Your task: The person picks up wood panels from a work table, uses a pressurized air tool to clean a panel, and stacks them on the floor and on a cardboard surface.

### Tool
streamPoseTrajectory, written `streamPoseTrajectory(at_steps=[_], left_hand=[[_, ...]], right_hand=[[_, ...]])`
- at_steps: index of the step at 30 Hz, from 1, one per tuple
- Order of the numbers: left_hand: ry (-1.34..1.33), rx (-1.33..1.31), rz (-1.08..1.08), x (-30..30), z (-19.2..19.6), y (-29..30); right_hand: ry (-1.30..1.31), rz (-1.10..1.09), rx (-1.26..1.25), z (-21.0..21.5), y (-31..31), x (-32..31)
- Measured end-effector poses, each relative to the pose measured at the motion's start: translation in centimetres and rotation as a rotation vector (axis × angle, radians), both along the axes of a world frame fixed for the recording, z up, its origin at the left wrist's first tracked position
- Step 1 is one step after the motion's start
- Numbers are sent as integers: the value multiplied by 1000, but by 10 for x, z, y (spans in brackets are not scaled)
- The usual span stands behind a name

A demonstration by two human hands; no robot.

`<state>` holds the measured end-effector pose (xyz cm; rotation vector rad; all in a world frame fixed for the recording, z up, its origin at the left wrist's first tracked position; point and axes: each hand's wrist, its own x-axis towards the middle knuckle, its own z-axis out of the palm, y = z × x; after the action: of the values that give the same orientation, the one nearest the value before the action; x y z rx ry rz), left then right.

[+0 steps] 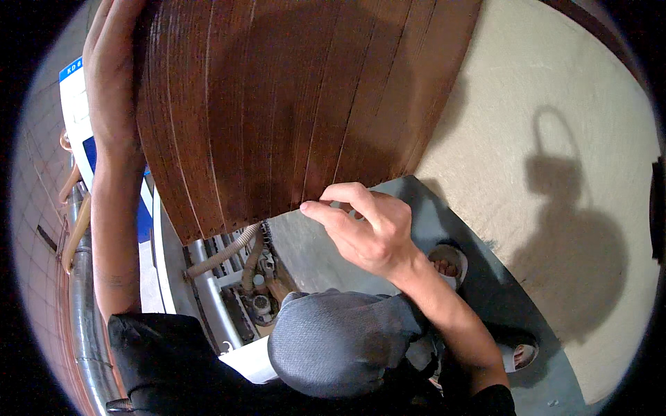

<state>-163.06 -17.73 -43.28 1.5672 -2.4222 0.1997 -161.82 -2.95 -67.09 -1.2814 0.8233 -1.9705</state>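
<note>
Where the floor drops away between the forearms, I see a white casing (168,260), below and left of the right hand (374,229). In it: a beige ribbed hose (223,262), a metal bar (220,305), a round fitting (261,306), other parts too cluttered to sort. The brown board (291,104) sits between the hands, right beside the left hand (114,48) and ahead of the right one. Dark wood look, thin lines running lengthwise, lower edge slightly rough, broad shadow over the face. Left hand is up along the board's left edge; fingers run out of my view, so I can't tell if it grips. Right hand has its fingers bent and bunched, tips at the lower edge; whether they pinch it or only touch, I can't tell. Pale sheet (472,159) right of the right hand, shadowed.
</note>
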Motion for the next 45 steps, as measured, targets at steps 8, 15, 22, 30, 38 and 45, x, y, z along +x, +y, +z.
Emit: streamPoseTrajectory(at_steps=[8,15,22,30,38,45], left_hand=[[88,51,40,-20,-12,7],[36,-57,-12,-14,-24,-9],[184,16,110,-27,-15,4],[54,-7,77,-23,-7,-3],[177,95,153,-22,-2,-3],[210,72,113,-17,-7,-7]], right_hand=[[4,29,52,-1,-8,-6],[23,13,92,-1,-12,-8],[32,-29,104,14,-11,0],[28,-49,8,16,-14,-1],[70,14,-151,18,-13,-1],[100,16,-136,23,-14,-4]])
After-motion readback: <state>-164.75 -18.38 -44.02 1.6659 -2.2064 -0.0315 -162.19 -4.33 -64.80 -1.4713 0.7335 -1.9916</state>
